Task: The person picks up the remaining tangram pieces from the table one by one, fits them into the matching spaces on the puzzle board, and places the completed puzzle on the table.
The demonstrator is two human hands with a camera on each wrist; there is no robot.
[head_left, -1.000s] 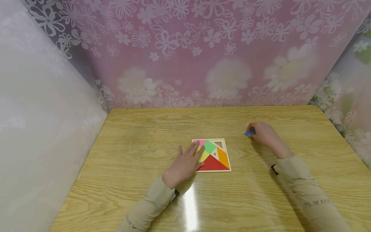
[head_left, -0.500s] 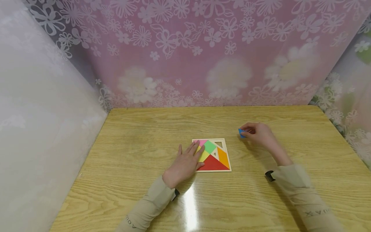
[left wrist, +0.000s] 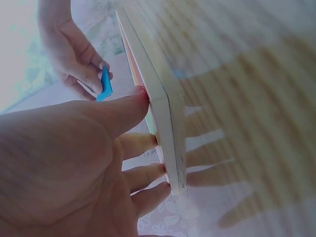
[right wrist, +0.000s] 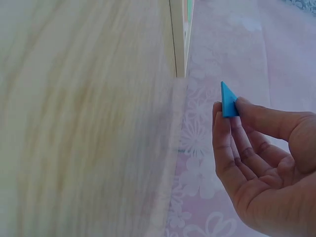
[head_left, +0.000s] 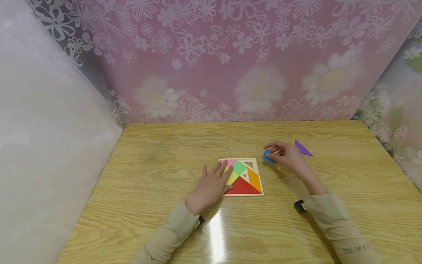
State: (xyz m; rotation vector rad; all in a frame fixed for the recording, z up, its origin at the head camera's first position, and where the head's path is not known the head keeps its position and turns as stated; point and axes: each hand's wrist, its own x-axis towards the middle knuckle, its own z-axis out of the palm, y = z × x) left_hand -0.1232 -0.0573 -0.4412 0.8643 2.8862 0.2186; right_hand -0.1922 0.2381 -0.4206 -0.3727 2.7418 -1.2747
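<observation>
Head view, room: the wood-grain worktop (head_left: 148, 157) met a pink floral backdrop (head_left: 204, 73).
Head view, hands: the left hand (head_left: 209, 187) lay spread on the puzzle board (head_left: 255, 169); the right hand (head_left: 287, 156) pinched a blue triangle (head_left: 266, 155) near it, a purple triangle (head_left: 301, 148) behind.
Left wrist view: left thumb and fingertips touched the puzzle board.
Right wrist view: blue triangle clamped, apart from the puzzle board.
</observation>
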